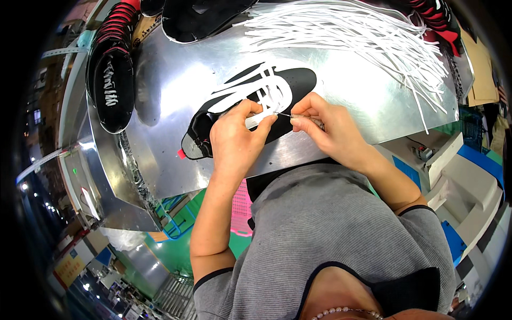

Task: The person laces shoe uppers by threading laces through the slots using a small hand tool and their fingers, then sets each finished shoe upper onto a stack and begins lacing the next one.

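Note:
A black shoe (302, 80) with a grey heel and red tab lies on its side on the metal table, toe to the right. White shoelace (280, 90) loops across its eyelets. My left hand (240, 136) is closed at the lace opening, thumb and forefinger pinching white lace against the shoe's near edge. From the right, my right hand (333, 128) pinches a thin metal needle-like tool (284, 114), its tip reaching the edge by my left thumb. The far end of the tool shows below my right fingers. Whether the tip has caught the lace is hidden.
A pile of loose white laces (346, 32) covers the far right of the metal table (160, 154). Another black shoe (112, 85) rests at the left edge, beside a stack of red-and-black parts (117, 26). A further black shoe (197, 21) lies at the back.

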